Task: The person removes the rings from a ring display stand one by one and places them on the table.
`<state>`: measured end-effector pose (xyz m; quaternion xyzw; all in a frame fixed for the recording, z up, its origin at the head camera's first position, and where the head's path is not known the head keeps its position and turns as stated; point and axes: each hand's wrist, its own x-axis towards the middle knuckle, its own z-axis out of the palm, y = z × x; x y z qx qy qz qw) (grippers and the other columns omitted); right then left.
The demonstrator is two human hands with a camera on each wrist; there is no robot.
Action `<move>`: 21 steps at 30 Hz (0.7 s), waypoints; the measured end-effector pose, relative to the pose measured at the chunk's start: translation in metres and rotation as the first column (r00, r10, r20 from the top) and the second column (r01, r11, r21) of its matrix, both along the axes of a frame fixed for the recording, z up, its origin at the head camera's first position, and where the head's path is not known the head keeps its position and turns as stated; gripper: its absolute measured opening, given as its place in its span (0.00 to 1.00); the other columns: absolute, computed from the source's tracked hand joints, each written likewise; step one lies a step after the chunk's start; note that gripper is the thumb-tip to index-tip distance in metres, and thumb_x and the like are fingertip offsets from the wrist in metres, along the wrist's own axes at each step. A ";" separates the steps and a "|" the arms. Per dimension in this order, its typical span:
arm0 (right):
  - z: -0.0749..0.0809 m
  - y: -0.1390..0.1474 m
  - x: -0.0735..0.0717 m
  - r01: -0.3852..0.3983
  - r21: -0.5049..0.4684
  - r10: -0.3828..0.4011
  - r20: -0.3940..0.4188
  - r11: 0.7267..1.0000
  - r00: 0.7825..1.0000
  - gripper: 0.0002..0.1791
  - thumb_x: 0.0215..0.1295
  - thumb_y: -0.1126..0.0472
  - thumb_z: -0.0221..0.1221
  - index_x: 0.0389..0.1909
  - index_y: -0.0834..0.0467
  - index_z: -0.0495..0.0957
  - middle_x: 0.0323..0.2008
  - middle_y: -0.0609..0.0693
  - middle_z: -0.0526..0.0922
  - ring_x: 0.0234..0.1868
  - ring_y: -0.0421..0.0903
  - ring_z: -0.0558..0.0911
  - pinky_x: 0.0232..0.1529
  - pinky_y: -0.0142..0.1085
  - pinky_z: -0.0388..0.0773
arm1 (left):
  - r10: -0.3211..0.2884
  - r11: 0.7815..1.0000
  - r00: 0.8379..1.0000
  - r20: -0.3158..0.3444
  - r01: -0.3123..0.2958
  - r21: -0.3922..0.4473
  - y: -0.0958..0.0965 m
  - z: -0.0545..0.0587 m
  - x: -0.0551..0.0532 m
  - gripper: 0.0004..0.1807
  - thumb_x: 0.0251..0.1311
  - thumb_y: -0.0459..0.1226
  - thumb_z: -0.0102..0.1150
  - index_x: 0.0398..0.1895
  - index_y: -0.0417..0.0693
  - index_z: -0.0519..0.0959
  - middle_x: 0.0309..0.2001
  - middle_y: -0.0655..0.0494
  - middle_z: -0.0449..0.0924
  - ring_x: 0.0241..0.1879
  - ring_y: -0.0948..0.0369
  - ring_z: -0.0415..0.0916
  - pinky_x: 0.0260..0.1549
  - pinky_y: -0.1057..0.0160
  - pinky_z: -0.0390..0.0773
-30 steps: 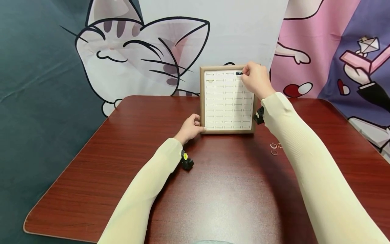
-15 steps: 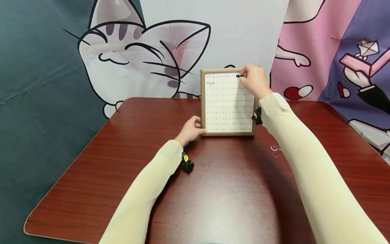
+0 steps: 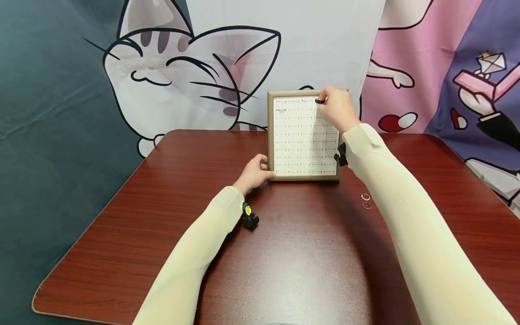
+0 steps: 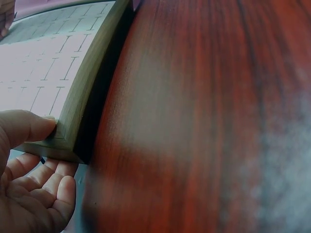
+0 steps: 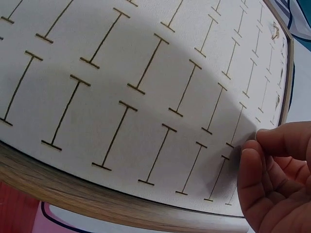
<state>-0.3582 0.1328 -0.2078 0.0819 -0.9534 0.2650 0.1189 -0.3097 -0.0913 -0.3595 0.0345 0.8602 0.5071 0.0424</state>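
Note:
A wood-framed ring display board [image 3: 271, 135] stands upright on the table, its white face lined with rows of I-shaped slits. At the lower left corner my left hand [image 3: 253, 174] grips it, thumb [image 4: 36, 126] on the front and fingers around the underside. Up at the top right, my right hand [image 3: 338, 109] pinches a small black ring [image 3: 319, 101] against the top row of slits. In the right wrist view the fingertips of that hand [image 5: 279, 177] hide the ring. One gold ring [image 3: 281, 110] sits in a slit of the second row, far left.
Loose rings [image 3: 366, 197] lie on the red-brown table [image 3: 300, 243] right of the board, partly covered by my right sleeve [image 3: 390, 180]. A cartoon cat backdrop [image 3: 170, 81] hangs behind the table.
My right hand has shifted slightly left and down at the top row, with the black ring still pinched. The sleeve covers more of the loose rings. My left hand keeps its grip.

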 end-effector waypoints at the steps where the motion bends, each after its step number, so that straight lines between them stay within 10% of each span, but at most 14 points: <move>1: 0.000 0.000 0.000 0.002 0.002 -0.002 -0.005 1.000 1.000 0.14 0.61 0.64 0.46 0.47 0.63 0.68 0.44 0.60 0.76 0.42 0.52 0.73 0.44 0.43 0.69 | 0.000 1.000 1.000 -0.001 0.000 -0.001 0.000 0.000 0.000 0.23 0.48 0.33 0.64 0.47 0.43 0.66 0.43 0.46 0.76 0.41 0.56 0.72 0.37 0.64 0.71; 21: -0.014 0.005 -0.003 -0.026 -0.089 0.020 -0.060 0.996 0.998 0.11 0.62 0.63 0.45 0.44 0.62 0.66 0.39 0.59 0.76 0.39 0.52 0.72 0.40 0.41 0.68 | -0.001 1.000 1.000 0.000 0.001 -0.010 0.001 0.002 0.001 0.24 0.49 0.34 0.64 0.48 0.43 0.66 0.43 0.45 0.77 0.42 0.55 0.72 0.40 0.62 0.71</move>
